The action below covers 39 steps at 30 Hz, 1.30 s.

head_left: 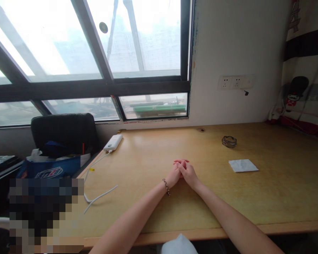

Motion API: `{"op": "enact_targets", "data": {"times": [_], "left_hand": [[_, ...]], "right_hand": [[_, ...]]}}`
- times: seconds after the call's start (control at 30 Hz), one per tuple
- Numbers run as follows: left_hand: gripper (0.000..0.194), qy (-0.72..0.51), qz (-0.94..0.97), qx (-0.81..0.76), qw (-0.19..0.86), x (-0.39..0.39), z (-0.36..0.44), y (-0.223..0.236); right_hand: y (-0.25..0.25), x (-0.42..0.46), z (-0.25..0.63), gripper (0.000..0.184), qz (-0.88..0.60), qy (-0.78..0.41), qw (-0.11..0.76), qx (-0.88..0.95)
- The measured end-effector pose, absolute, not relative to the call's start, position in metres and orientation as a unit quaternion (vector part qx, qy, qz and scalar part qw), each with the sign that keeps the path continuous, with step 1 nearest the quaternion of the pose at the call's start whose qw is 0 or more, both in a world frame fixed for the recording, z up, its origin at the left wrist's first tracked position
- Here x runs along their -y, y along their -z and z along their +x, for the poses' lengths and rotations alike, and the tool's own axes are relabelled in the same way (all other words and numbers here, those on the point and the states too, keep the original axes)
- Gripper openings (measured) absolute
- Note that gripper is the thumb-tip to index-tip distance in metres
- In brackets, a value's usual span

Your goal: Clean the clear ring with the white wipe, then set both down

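My left hand (174,174) and my right hand (188,173) rest on the wooden desk (148,197), clasped together with the fingers interlaced. Nothing shows between them. A beaded bracelet (166,187) circles my left wrist. To the right of my hands lies a white folded paper (243,165), and behind it sits a small glass ashtray (229,141). Neither is touched.
A white power bank (113,142) lies at the desk's far left corner, its white cable (99,197) trailing over the left edge. A black chair (64,132) with a blue bag (51,170) stands left of the desk. Window and wall sockets (231,83) lie behind; a patterned curtain (304,77) hangs at right.
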<state>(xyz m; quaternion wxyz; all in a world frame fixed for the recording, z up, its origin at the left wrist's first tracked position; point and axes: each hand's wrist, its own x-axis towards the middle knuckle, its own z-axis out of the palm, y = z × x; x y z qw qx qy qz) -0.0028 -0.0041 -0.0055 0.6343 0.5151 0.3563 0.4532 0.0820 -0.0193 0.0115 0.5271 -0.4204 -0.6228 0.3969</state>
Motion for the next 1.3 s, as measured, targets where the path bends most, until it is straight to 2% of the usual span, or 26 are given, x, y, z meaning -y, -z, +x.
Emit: {"op": "enact_targets", "data": {"times": [1.3], "left_hand": [[0.04,-0.46,0.514,-0.353,0.632,0.0048,-0.0021,0.0036]], "right_hand": [[-0.0096,0.0186,0.0831,0.034,-0.426,-0.399,0.518,0.625]]}}
